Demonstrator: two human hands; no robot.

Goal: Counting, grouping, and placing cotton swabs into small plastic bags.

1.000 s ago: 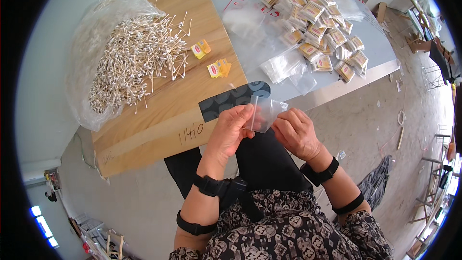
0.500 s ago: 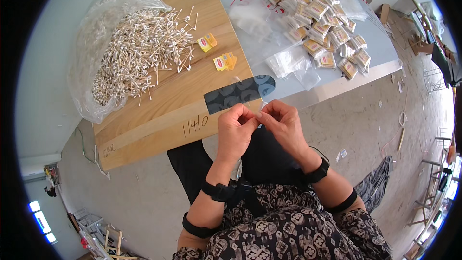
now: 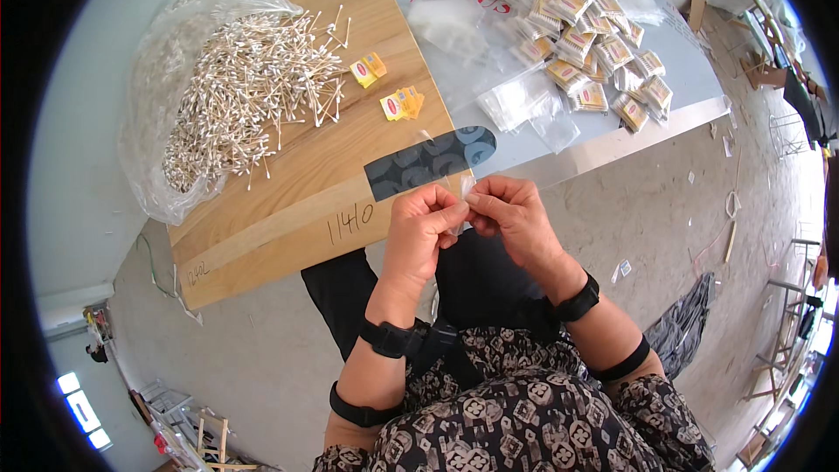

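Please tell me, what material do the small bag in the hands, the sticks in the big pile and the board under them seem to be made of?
The small bag looks like thin clear plastic film: glossy and see-through. The sticks seem to be pale wood or bamboo with white cotton-like tips. The board looks like light wood, or a wood-grain laminate, smooth and matt.

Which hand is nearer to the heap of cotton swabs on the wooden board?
Left. The left hand sits below and right of the heap of cotton swabs, closer across the wooden board. The right hand lies farther right, pinching the same small clear bag.
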